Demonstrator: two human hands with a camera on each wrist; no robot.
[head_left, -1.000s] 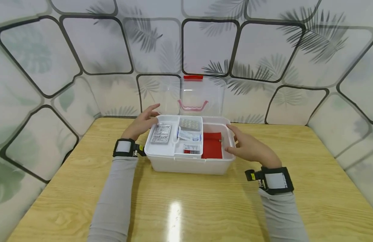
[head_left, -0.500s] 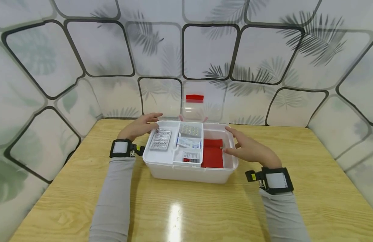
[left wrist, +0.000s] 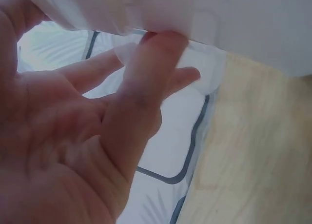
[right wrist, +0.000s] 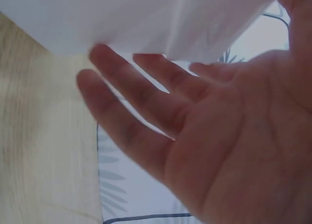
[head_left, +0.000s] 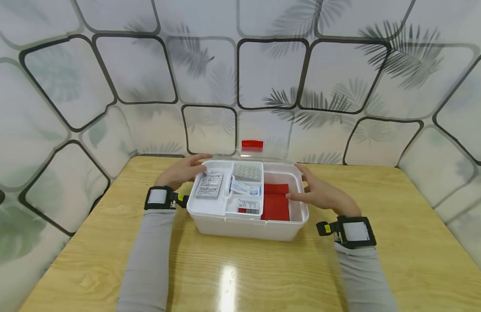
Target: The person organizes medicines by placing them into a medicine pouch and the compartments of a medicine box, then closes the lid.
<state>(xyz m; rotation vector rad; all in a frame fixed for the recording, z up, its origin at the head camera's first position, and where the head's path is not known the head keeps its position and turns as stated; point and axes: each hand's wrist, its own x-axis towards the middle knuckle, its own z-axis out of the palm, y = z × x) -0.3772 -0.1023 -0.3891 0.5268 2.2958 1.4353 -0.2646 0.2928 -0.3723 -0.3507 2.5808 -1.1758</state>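
A white plastic medicine box (head_left: 244, 230) sits on the table between my hands, its clear lid with a red latch (head_left: 252, 145) swung back behind it. My left hand (head_left: 181, 172) holds the left end, thumb at the rim; in the left wrist view its fingers (left wrist: 146, 77) bend against the box's outer side. My right hand (head_left: 322, 190) grips the right end, thumb over the rim, fingers (right wrist: 131, 82) along the outside. A white tray (head_left: 224, 203) in the box bears blister packs (head_left: 210, 184) and small packets (head_left: 246, 188). Beside it lies a red pouch (head_left: 276, 203).
The box stands on a light wooden table (head_left: 263, 277). A patterned curtain-like wall (head_left: 209, 130) rises behind and at both sides of the table. Both wrists wear black straps with cameras.
The clear lid has tipped back and down behind the box, its red latch now much lower. The box has come slightly nearer with both hands on it. The head view has tilted a little upward.
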